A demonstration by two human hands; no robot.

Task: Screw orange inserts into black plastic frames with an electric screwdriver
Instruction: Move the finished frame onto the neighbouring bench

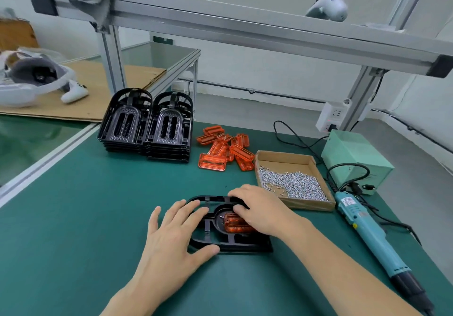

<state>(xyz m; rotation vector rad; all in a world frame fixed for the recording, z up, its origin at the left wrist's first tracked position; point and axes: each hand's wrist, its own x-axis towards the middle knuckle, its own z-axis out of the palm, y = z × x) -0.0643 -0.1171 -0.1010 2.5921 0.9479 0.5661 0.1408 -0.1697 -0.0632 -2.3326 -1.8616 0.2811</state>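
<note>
The left hand lies nearest, fingers spread and nearly straight, resting flat on the left end of a black plastic frame, thumb against its near edge. The frame lies flat on the green table mat, a dark oval shell with ribs and a recessed centre. In that recess sits one translucent orange insert. The right hand comes over the frame's far rim with fingers curled down onto the insert; whether it pinches a screw there is hard to make out. Behind, two stacks of black frames stand side by side, and just right of them a loose heap of orange inserts. A shallow cardboard box of silver screws sits close behind the right hand. The teal electric screwdriver lies untouched along the table's right edge, its tip cut off by the picture's border, its cable running back to a pale green power unit.
</note>
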